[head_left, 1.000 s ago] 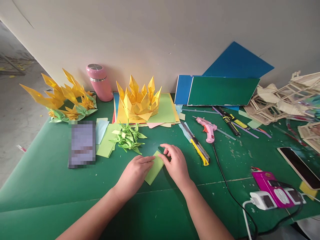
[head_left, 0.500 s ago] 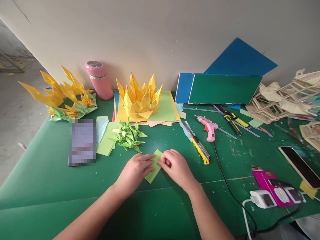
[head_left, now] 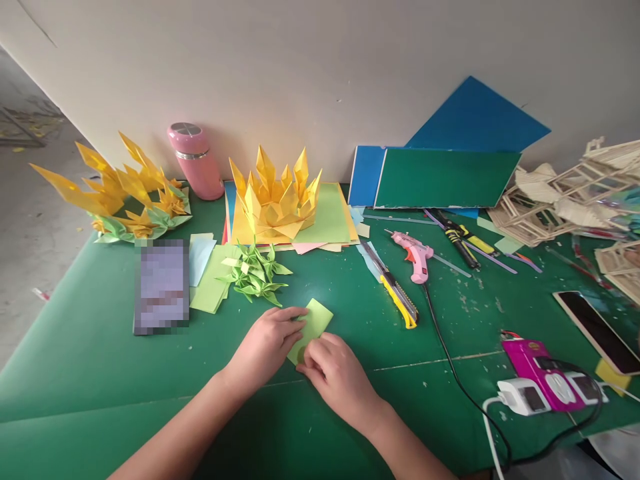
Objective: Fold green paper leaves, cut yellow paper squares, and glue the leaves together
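Note:
A light green sheet of origami paper [head_left: 318, 316], folded to a narrow rectangle, lies aslant on the green tabletop in front of me. My left hand [head_left: 266, 340] rests on its left side, fingers stretched out and thumb apart, pressing it down. At its lower right edge my right hand [head_left: 336, 373] has its fingers curled, thumb and fingertips pinching or pressing the paper near the bottom corner. The right fingers cover part of the lower half. Just behind my left hand sits a cluster of folded green paper leaves [head_left: 257, 270], beside a stack of green paper [head_left: 213, 283].
Yellow paper lotuses [head_left: 280, 210] stand at the back, one on coloured sheets. A pink flask [head_left: 200, 167] and a pixelated dark panel [head_left: 161, 287] are leftward. Rightward lie a utility knife [head_left: 397, 293], a corded glue gun [head_left: 414, 253], a power strip [head_left: 543, 373] and a phone [head_left: 597, 330].
My right hand has slid down along the paper's right edge, from the upper right side to the lower corner. My left hand stays on the paper. The view has shifted slightly.

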Available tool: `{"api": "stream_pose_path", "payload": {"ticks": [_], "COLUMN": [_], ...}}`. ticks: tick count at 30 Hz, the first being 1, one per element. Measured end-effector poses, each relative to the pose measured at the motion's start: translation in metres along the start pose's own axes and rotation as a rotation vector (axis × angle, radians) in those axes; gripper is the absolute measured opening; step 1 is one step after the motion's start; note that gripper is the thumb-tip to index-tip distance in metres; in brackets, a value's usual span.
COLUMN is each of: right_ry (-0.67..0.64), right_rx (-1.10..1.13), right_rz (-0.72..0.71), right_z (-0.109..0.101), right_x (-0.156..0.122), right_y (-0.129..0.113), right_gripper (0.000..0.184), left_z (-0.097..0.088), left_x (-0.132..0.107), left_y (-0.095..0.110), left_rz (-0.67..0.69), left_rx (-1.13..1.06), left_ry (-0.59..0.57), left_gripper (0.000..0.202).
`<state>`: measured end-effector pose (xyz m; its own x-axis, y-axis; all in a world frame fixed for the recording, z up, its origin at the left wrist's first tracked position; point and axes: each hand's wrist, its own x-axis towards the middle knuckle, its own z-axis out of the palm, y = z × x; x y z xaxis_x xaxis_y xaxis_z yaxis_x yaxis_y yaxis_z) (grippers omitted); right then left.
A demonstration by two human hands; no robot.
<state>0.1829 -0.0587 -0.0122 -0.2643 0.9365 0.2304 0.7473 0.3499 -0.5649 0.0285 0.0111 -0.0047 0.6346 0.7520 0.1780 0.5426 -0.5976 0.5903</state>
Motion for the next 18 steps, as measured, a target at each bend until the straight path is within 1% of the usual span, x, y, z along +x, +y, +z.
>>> {"api": "stream_pose_path", "payload": {"ticks": [2, 4, 8, 11, 14, 16, 18], "right_ry": [0.013, 0.035, 0.102, 0.161, 0.188, 0.194, 0.202], "right_rx": [-0.001, -0.010, -0.050, -0.077, -0.081, -0.064, -0.029], "right_rz": [-0.001, 0.027, 0.119, 0.158, 0.179, 0.190, 0.184], "right_z": [0.000, -0.002, -0.013, -0.020, -0.022, -0.022, -0.022], "right_x": [0.000, 0.002, 0.011, 0.018, 0.020, 0.020, 0.020], "right_y": [0.000, 0.005, 0.027, 0.044, 0.055, 0.056, 0.054], "right_gripper": [0.033, 0.033, 0.030, 0.030, 0.028, 0.023, 0.011], "left_z": [0.001, 0.001, 0.002, 0.002, 0.002, 0.003, 0.003], "left_x": [0.000, -0.001, -0.001, -0.001, -0.002, -0.003, -0.003], "left_y": [-0.001, -0.001, -0.002, -0.002, -0.002, -0.002, -0.003], "left_rz": [-0.004, -0.002, 0.003, 0.001, -0.003, -0.007, -0.016], "left_rx": [-0.001, -0.005, -0.004, 0.000, -0.006, -0.023, -0.050], "left_ry": [0.002, 0.003, 0.006, 0.006, 0.012, 0.026, 0.058], "left_gripper": [0.022, 0.021, 0.020, 0.020, 0.020, 0.019, 0.018]}}
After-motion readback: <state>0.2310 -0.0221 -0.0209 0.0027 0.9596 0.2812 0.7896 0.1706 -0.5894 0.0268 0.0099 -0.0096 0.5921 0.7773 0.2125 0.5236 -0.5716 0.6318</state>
